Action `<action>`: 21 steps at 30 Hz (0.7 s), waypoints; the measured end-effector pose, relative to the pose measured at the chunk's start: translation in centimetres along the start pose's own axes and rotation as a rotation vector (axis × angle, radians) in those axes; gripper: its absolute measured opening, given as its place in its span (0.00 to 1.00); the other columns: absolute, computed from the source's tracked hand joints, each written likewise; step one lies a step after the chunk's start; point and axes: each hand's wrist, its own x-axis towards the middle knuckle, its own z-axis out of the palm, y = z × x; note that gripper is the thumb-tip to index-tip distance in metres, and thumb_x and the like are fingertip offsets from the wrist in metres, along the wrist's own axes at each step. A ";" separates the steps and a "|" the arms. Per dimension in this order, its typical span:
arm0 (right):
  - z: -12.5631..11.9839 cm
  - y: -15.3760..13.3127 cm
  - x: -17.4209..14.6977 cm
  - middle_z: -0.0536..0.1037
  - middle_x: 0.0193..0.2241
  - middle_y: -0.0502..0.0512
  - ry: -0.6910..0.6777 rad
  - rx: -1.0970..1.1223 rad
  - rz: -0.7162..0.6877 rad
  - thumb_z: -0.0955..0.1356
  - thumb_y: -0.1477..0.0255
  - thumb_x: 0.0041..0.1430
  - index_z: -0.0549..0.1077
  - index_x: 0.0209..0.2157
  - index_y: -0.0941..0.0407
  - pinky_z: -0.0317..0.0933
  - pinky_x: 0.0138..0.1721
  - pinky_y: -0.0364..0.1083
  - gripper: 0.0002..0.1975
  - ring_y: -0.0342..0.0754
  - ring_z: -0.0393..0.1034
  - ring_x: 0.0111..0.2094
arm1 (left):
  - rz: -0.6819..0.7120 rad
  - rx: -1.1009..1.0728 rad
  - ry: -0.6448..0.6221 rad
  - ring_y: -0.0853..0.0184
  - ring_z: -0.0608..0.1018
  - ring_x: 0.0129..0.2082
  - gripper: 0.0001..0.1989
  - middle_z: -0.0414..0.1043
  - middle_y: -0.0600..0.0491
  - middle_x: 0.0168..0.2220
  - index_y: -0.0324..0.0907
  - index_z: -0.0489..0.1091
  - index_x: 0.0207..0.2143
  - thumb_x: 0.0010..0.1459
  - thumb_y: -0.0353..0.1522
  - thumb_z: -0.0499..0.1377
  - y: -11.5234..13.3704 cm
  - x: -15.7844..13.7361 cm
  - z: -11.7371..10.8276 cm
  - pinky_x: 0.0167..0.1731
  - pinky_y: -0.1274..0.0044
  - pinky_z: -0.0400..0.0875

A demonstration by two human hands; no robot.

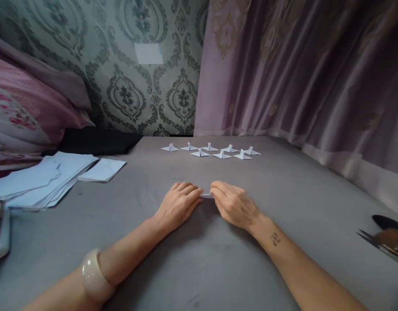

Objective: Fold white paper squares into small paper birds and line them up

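Between my two hands is a small piece of folded white paper, held just above or on the grey tabletop. My left hand pinches its left end, and my right hand pinches the right end with curled fingers. Only the strip between the fingertips shows; the rest of the paper is hidden by my fingers. Beyond the hands, several small folded white paper figures stand in two loose rows, each with flat pointed sides and a raised middle.
At the left lies a spread stack of white paper sheets, with a smaller stack beside it. Scissors lie at the right edge. A black folded cloth sits at the back left, and a purple curtain borders the right side.
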 end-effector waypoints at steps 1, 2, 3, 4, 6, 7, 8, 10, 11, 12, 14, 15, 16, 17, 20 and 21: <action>-0.2 -0.4 0.1 0.74 0.41 0.58 0.090 0.053 0.021 0.58 0.80 0.62 0.68 0.39 0.57 0.64 0.40 0.47 0.10 0.48 0.69 0.39 | -0.071 -0.080 0.043 0.61 0.73 0.40 0.13 0.75 0.49 0.37 0.42 0.72 0.42 0.64 0.36 0.50 0.2 0.1 -0.2 0.41 0.69 0.64; -0.3 -0.7 0.2 0.73 0.42 0.58 0.189 0.118 0.079 0.59 0.79 0.62 0.67 0.42 0.56 0.64 0.43 0.47 0.10 0.48 0.69 0.41 | -0.176 -0.198 0.090 0.63 0.73 0.36 0.14 0.75 0.50 0.33 0.42 0.74 0.38 0.63 0.37 0.51 0.5 0.2 -0.3 0.38 0.71 0.64; -0.4 -1.0 0.3 0.72 0.43 0.58 0.280 0.186 0.156 0.60 0.78 0.62 0.65 0.45 0.56 0.64 0.44 0.47 0.11 0.48 0.69 0.41 | -0.316 -0.360 0.136 0.65 0.72 0.31 0.15 0.74 0.50 0.28 0.41 0.75 0.35 0.63 0.39 0.51 0.7 0.3 -0.5 0.33 0.74 0.64; -0.4 -1.2 0.4 0.71 0.43 0.58 0.358 0.248 0.236 0.60 0.78 0.62 0.64 0.48 0.55 0.65 0.43 0.46 0.13 0.47 0.69 0.41 | -0.473 -0.560 0.167 0.67 0.71 0.27 0.17 0.72 0.51 0.25 0.39 0.75 0.33 0.61 0.41 0.52 0.9 0.5 -0.5 0.29 0.76 0.63; -0.2 -1.4 0.4 0.70 0.44 0.58 0.422 0.330 0.342 0.60 0.80 0.60 0.62 0.50 0.54 0.66 0.42 0.46 0.17 0.46 0.69 0.39 | -0.761 -0.992 0.188 0.70 0.70 0.22 0.19 0.70 0.52 0.23 0.36 0.74 0.34 0.58 0.44 0.56 1.1 0.8 -0.4 0.22 0.79 0.61; 0.0 -1.4 0.4 0.69 0.45 0.57 0.409 0.339 0.347 0.60 0.81 0.59 0.62 0.51 0.53 0.66 0.42 0.46 0.18 0.46 0.69 0.39 | -0.864 -1.175 0.187 0.70 0.70 0.21 0.18 0.71 0.51 0.23 0.35 0.74 0.36 0.56 0.43 0.58 1.2 0.9 -0.3 0.21 0.80 0.61; 0.3 -1.4 0.4 0.69 0.46 0.58 0.374 0.329 0.327 0.59 0.82 0.58 0.62 0.51 0.53 0.66 0.43 0.47 0.20 0.47 0.68 0.41 | -0.929 -1.319 0.194 0.71 0.71 0.21 0.18 0.72 0.51 0.24 0.34 0.74 0.37 0.53 0.41 0.61 1.2 1.0 -0.2 0.21 0.80 0.62; 0.8 -1.5 0.4 0.67 0.48 0.59 0.281 0.280 0.240 0.60 0.83 0.57 0.65 0.51 0.53 0.64 0.48 0.50 0.21 0.49 0.66 0.46 | -0.972 -1.498 0.214 0.70 0.74 0.24 0.16 0.75 0.49 0.28 0.34 0.74 0.39 0.49 0.36 0.65 1.2 1.0 0.1 0.25 0.79 0.67; 1.1 -1.6 0.4 0.67 0.49 0.60 0.250 0.249 0.197 0.61 0.83 0.57 0.66 0.51 0.53 0.63 0.49 0.51 0.21 0.51 0.65 0.48 | -0.963 -1.554 0.217 0.69 0.75 0.25 0.16 0.76 0.48 0.30 0.34 0.73 0.39 0.49 0.33 0.65 1.1 1.0 0.3 0.28 0.78 0.68; 1.3 -1.7 0.4 0.66 0.50 0.60 0.235 0.219 0.164 0.62 0.83 0.57 0.67 0.50 0.53 0.62 0.50 0.53 0.21 0.52 0.64 0.49 | -0.950 -1.593 0.215 0.68 0.76 0.27 0.15 0.76 0.47 0.31 0.35 0.73 0.40 0.49 0.32 0.65 1.1 1.0 0.4 0.30 0.77 0.70; 1.6 -1.8 0.3 0.66 0.51 0.60 0.231 0.173 0.125 0.62 0.83 0.57 0.70 0.48 0.53 0.62 0.49 0.54 0.20 0.53 0.62 0.50 | -0.933 -1.634 0.197 0.67 0.77 0.29 0.15 0.77 0.46 0.33 0.36 0.73 0.41 0.50 0.31 0.64 1.1 0.8 0.6 0.34 0.76 0.71; 1.7 -1.9 0.2 0.66 0.51 0.60 0.234 0.160 0.117 0.62 0.84 0.57 0.71 0.47 0.53 0.61 0.49 0.54 0.19 0.54 0.62 0.50 | -0.931 -1.637 0.182 0.67 0.77 0.29 0.14 0.77 0.46 0.33 0.36 0.73 0.41 0.50 0.31 0.64 1.1 0.7 0.6 0.35 0.76 0.71; 1.7 -1.9 0.2 0.66 0.50 0.59 0.238 0.159 0.116 0.62 0.84 0.57 0.72 0.45 0.53 0.61 0.49 0.55 0.18 0.54 0.61 0.50 | -0.926 -1.637 0.163 0.67 0.78 0.30 0.14 0.77 0.46 0.34 0.36 0.73 0.41 0.51 0.31 0.64 1.1 0.7 0.7 0.36 0.76 0.71; 1.6 -1.9 0.2 0.67 0.50 0.59 0.242 0.172 0.122 0.63 0.83 0.57 0.73 0.44 0.53 0.61 0.49 0.54 0.17 0.54 0.62 0.50 | -0.917 -1.633 0.145 0.67 0.78 0.32 0.13 0.77 0.46 0.34 0.36 0.74 0.40 0.51 0.31 0.64 1.1 0.6 0.7 0.37 0.76 0.70; 1.6 -1.8 0.2 0.69 0.47 0.58 0.264 0.288 0.193 0.64 0.78 0.60 0.75 0.39 0.53 0.62 0.48 0.53 0.10 0.52 0.63 0.48 | -0.883 -1.589 0.131 0.66 0.77 0.36 0.12 0.76 0.46 0.38 0.37 0.74 0.39 0.51 0.32 0.64 1.1 0.4 0.6 0.39 0.77 0.70; 1.6 -1.7 0.3 0.70 0.46 0.57 0.275 0.346 0.231 0.65 0.75 0.61 0.75 0.38 0.53 0.62 0.49 0.52 0.08 0.51 0.64 0.47 | -0.870 -1.563 0.129 0.66 0.77 0.38 0.12 0.76 0.46 0.39 0.37 0.74 0.39 0.52 0.32 0.63 1.1 0.4 0.5 0.40 0.77 0.69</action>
